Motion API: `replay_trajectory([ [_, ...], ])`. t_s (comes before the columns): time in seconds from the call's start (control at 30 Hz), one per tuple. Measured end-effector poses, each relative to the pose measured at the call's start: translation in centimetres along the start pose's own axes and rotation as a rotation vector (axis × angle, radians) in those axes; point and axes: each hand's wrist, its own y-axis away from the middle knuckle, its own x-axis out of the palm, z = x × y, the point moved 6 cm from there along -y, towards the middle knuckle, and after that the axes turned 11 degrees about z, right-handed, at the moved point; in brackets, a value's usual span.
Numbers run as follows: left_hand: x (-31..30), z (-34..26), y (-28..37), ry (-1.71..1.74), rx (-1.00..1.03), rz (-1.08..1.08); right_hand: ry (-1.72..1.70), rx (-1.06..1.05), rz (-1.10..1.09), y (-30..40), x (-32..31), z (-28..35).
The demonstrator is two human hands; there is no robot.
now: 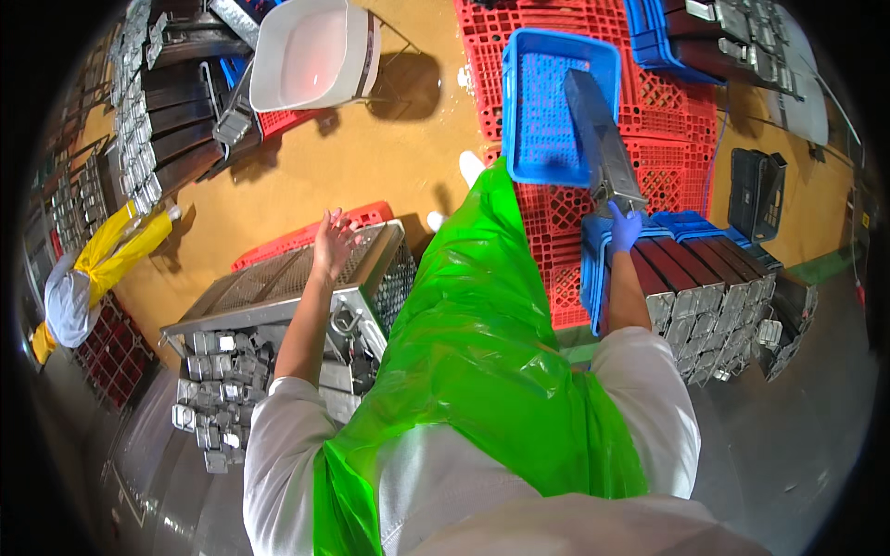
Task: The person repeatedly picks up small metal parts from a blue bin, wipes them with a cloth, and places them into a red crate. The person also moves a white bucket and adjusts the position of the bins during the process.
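Observation:
My right hand (624,228), in a blue glove, grips the near end of a long metal box (603,135). The box slants over the right rim of a blue plastic crate (514,104), its far end inside the crate. My left hand (336,243) is bare and holds nothing, with its fingers apart. In the picture it lies over the mesh top of a metal cage cart (278,285); whether it touches the cart I cannot tell. Beside my right forearm, several similar long metal boxes (685,278) lie stacked in blue crates.
Red plastic pallets (660,118) lie beneath the blue crate. A white tub (309,52) stands at the upper left, near stacked metal boxes (184,132). A person in a yellow apron (115,243) is at the far left. A black crate (754,194) stands at right.

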Motion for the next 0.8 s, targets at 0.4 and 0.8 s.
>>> replay_trajectory([
  [0.4,0.3,2.3,4.2,-0.203,0.070,0.090,0.636,0.154,0.294,-13.6,5.5,-7.9],
  [0.8,-9.3,16.0,20.7,-0.181,0.470,-0.106,0.152,-1.066,1.357,28.8,32.2,38.5],
])
